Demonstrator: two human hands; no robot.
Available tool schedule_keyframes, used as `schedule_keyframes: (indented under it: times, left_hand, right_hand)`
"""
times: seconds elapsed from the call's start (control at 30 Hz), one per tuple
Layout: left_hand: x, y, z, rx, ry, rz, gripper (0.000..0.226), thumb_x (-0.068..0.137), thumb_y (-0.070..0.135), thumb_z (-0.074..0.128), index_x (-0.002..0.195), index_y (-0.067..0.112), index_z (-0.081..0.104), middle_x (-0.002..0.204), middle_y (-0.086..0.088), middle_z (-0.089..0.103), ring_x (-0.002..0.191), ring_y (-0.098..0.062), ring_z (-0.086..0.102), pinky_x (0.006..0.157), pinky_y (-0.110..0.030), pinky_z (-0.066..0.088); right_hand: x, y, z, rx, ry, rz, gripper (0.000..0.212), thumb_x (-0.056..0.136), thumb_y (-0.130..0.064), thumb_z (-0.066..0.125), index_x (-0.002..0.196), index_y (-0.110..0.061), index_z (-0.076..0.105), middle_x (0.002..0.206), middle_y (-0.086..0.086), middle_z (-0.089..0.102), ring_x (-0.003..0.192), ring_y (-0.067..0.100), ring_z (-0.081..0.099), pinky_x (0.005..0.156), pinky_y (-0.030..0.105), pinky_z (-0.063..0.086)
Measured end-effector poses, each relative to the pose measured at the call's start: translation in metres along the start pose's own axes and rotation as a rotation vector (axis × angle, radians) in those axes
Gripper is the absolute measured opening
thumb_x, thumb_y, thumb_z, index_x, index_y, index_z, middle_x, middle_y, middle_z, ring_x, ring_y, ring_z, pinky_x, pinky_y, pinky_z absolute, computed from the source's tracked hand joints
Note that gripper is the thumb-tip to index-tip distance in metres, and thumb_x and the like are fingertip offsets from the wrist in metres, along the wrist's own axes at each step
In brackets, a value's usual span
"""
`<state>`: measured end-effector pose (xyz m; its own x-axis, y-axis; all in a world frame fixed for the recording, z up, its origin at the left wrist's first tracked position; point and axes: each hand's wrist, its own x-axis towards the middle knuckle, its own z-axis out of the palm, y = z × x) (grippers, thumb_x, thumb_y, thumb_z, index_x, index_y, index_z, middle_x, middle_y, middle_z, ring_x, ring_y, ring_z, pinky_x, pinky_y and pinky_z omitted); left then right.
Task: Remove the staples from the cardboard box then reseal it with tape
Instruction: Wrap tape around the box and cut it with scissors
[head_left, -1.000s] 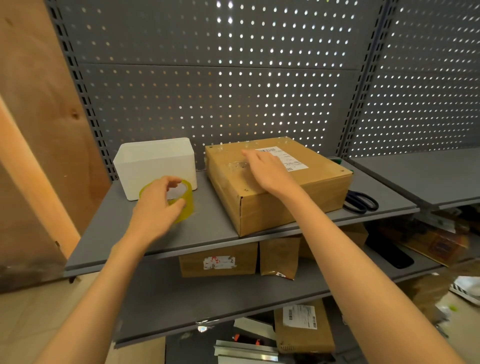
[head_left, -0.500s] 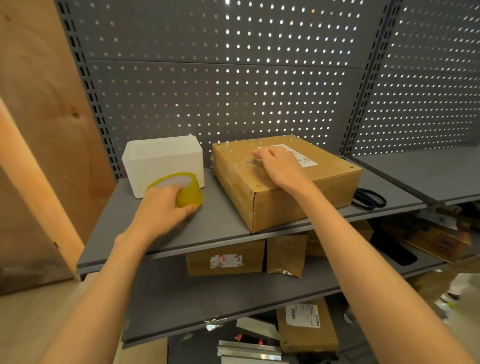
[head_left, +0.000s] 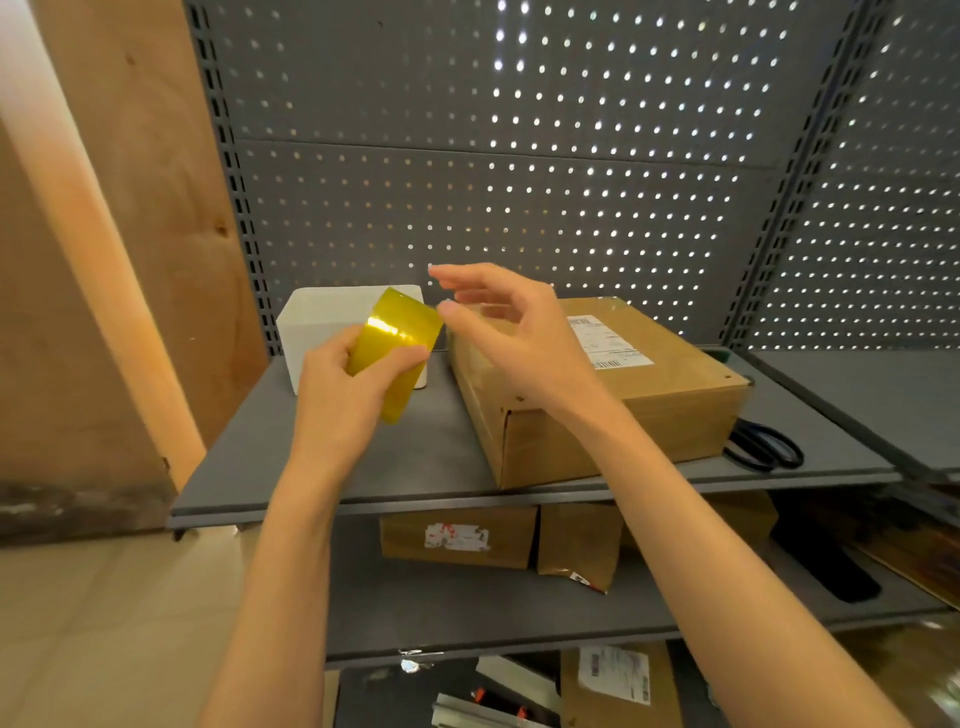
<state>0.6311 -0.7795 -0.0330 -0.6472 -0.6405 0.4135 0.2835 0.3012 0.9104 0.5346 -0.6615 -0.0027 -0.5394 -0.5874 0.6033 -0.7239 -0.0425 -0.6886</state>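
the left hand (head_left: 337, 395) grips the tape (head_left: 396, 349) above the shelf (head_left: 291, 467), beside the box (head_left: 623, 400). the right hand (head_left: 511, 332), fingers loosely spread and holding nothing, hovers at the roll, probably to find its free end.

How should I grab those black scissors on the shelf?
Take the scissors by their looped handles, reaching from the front right. The loops stick out past the cardboard box toward the shelf edge, while the blades are hidden behind the box, so I cannot see how they lie.
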Motion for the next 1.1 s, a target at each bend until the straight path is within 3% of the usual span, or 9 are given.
schedule_keyframes:
  times: [0.13, 0.23, 0.33, 0.47, 0.57, 0.67, 0.87, 1.1]
  left_hand:
    - [-0.015, 0.004, 0.005, 0.010, -0.001, -0.009, 0.009, 0.075, 0.021, 0.072, 0.077, 0.021, 0.063, 0.070, 0.005, 0.059, 0.059, 0.004, 0.051, 0.053, -0.009, 0.041]
    - [-0.025, 0.006, 0.006, 0.048, -0.014, 0.003, 0.013, 0.070, 0.028, 0.071, 0.075, 0.020, 0.061, 0.067, 0.004, 0.057, 0.059, 0.001, 0.049, 0.052, -0.010, 0.040]
    - [-0.033, 0.009, 0.007, 0.048, 0.002, 0.000, 0.021, 0.067, 0.033, 0.066, 0.078, 0.016, 0.063, 0.063, 0.007, 0.055, 0.056, 0.001, 0.048, 0.050, -0.008, 0.039]
    - [-0.040, 0.011, 0.005, 0.073, 0.004, -0.015, 0.028, 0.066, 0.037, 0.066, 0.082, 0.014, 0.064, 0.068, 0.005, 0.059, 0.060, -0.001, 0.051, 0.052, -0.010, 0.041]
    - [-0.044, 0.011, 0.007, 0.088, -0.001, -0.035, 0.030, 0.066, 0.039, 0.065, 0.086, 0.017, 0.065, 0.078, -0.005, 0.062, 0.067, -0.003, 0.054, 0.054, -0.011, 0.043]
    - [-0.047, 0.012, 0.010, 0.079, -0.002, -0.043, 0.032, 0.065, 0.039, 0.064, 0.087, 0.016, 0.065, 0.084, -0.008, 0.064, 0.067, -0.003, 0.054, 0.054, -0.011, 0.043]
    - [-0.050, 0.013, 0.012, 0.076, -0.016, -0.054, 0.042, 0.058, 0.046, 0.068, 0.087, 0.016, 0.065, 0.081, -0.008, 0.063, 0.067, -0.003, 0.054, 0.055, -0.012, 0.044]
    - [-0.056, 0.013, 0.019, 0.084, -0.007, -0.069, 0.038, 0.064, 0.040, 0.065, 0.093, 0.015, 0.065, 0.081, -0.004, 0.062, 0.074, -0.009, 0.055, 0.062, -0.021, 0.043]
  right_hand:
    - [-0.005, -0.004, 0.000, -0.045, -0.040, -0.075, 0.027, 0.087, -0.020, 0.064, 0.114, -0.027, 0.065, 0.111, -0.010, 0.061, 0.100, -0.003, 0.052, 0.082, 0.002, 0.034]
    - [-0.005, -0.005, -0.005, -0.076, -0.130, -0.090, 0.028, 0.088, -0.021, 0.063, 0.116, -0.025, 0.065, 0.116, -0.009, 0.061, 0.106, -0.004, 0.050, 0.082, 0.000, 0.032]
    - [-0.004, -0.007, -0.009, -0.082, -0.209, -0.075, 0.024, 0.089, -0.023, 0.063, 0.112, -0.025, 0.068, 0.113, -0.009, 0.063, 0.105, -0.001, 0.054, 0.081, 0.002, 0.034]
    - [-0.009, -0.005, -0.010, -0.047, -0.236, -0.081, 0.024, 0.088, -0.024, 0.064, 0.112, -0.025, 0.068, 0.106, -0.011, 0.065, 0.100, 0.002, 0.057, 0.082, 0.016, 0.041]
    - [-0.014, -0.006, -0.011, -0.019, -0.203, -0.103, 0.033, 0.087, -0.021, 0.065, 0.119, -0.023, 0.063, 0.108, -0.009, 0.066, 0.100, 0.001, 0.059, 0.082, 0.013, 0.044]
    - [-0.017, -0.007, -0.012, 0.029, -0.164, -0.120, 0.027, 0.084, -0.016, 0.068, 0.110, -0.020, 0.068, 0.103, -0.010, 0.067, 0.095, 0.003, 0.062, 0.079, 0.010, 0.044]
    - [-0.022, -0.005, -0.014, 0.048, -0.149, -0.115, 0.016, 0.082, -0.017, 0.070, 0.098, -0.016, 0.073, 0.097, -0.006, 0.070, 0.093, 0.004, 0.061, 0.078, 0.017, 0.045]
    - [-0.025, 0.003, -0.015, 0.040, -0.141, -0.084, 0.015, 0.080, -0.022, 0.073, 0.094, -0.019, 0.074, 0.097, -0.006, 0.069, 0.096, 0.005, 0.061, 0.080, 0.027, 0.048]
